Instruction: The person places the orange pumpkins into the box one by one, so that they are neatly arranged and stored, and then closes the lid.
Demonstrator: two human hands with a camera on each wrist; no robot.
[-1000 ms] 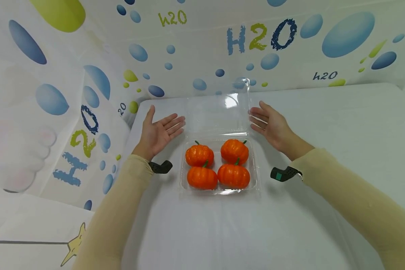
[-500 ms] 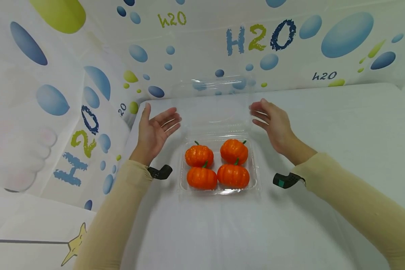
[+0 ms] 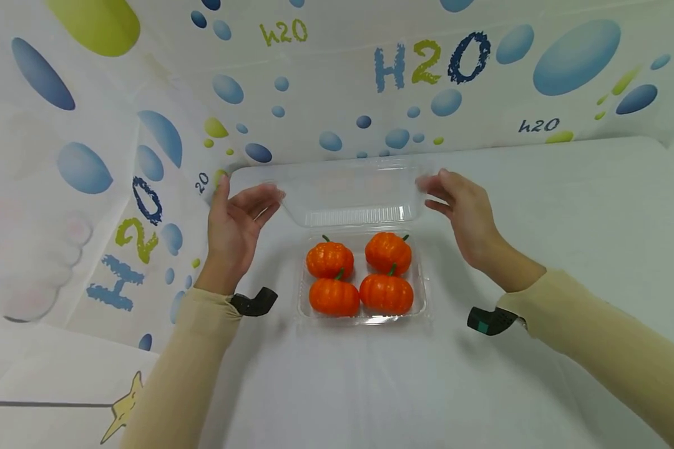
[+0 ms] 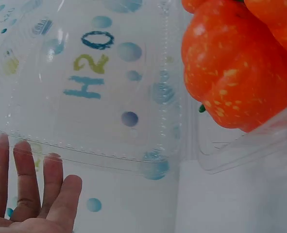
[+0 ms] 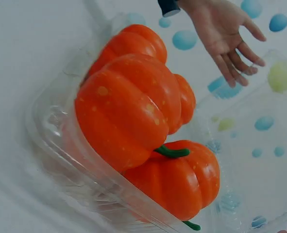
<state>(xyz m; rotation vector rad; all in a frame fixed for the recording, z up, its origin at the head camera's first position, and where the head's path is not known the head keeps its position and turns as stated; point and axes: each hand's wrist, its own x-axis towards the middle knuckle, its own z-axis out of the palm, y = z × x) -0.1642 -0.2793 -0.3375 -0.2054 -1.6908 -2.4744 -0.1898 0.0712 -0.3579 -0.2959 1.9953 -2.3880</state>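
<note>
A clear plastic clamshell box lies unfolded on the table. Its base [image 3: 365, 322] holds several small orange pumpkins [image 3: 386, 294] with green stems. The hinged lid [image 3: 348, 196] is raised behind them. At the lid's left edge is my left hand [image 3: 233, 227], palm inward; its nearly straight fingers [image 4: 25, 172] meet the rim in the left wrist view. My right hand [image 3: 467, 215] is at the lid's right edge, fingers slightly bent and tips blurred. In the right wrist view, pumpkins [image 5: 121, 116] fill the middle, and only a sliver of my right hand shows.
A white cloth [image 3: 567, 249] covers the table. Behind it and at the left hangs a sheet [image 3: 337, 68] printed with blue and green drops and "H2O" lettering. Both wrists carry small black cameras [image 3: 254, 302].
The lid has swung upward and toward me, its free edge now lower in the head view. My left hand moved left, my right hand slightly right. The pumpkins stay in place.
</note>
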